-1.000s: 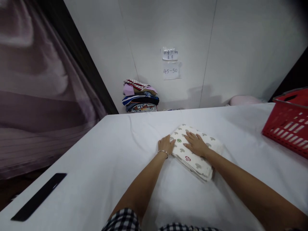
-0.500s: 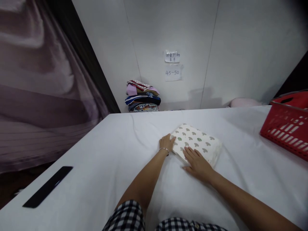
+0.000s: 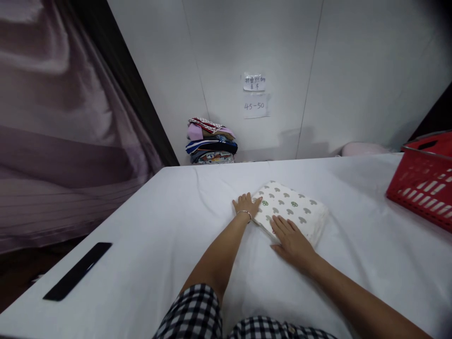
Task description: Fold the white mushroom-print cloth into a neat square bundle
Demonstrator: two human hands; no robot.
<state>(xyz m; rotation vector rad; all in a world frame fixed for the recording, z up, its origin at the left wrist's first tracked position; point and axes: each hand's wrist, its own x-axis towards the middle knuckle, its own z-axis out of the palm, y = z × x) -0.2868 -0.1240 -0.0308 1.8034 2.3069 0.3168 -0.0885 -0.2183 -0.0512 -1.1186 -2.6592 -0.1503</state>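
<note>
A folded white cloth [image 3: 296,209] printed with small grey, green and red shapes lies on the white-covered table [image 3: 158,245]. My left hand [image 3: 245,205], with a thin bracelet at the wrist, rests flat at the cloth's left corner, fingers spread. My right hand [image 3: 291,238] lies flat, fingers extended, over the cloth's near edge. Neither hand grips anything.
A stack of folded coloured clothes [image 3: 211,141] sits against the back wall. A red plastic basket [image 3: 423,183] stands at the table's right edge. A black flat bar [image 3: 77,270] lies near the left edge. Two paper notes [image 3: 254,94] hang on the wall, above a pink object [image 3: 360,149].
My right hand slid from the top of the cloth back to its near edge. The cloth looks shorter, folded over. My left hand's fingers have spread at the left corner.
</note>
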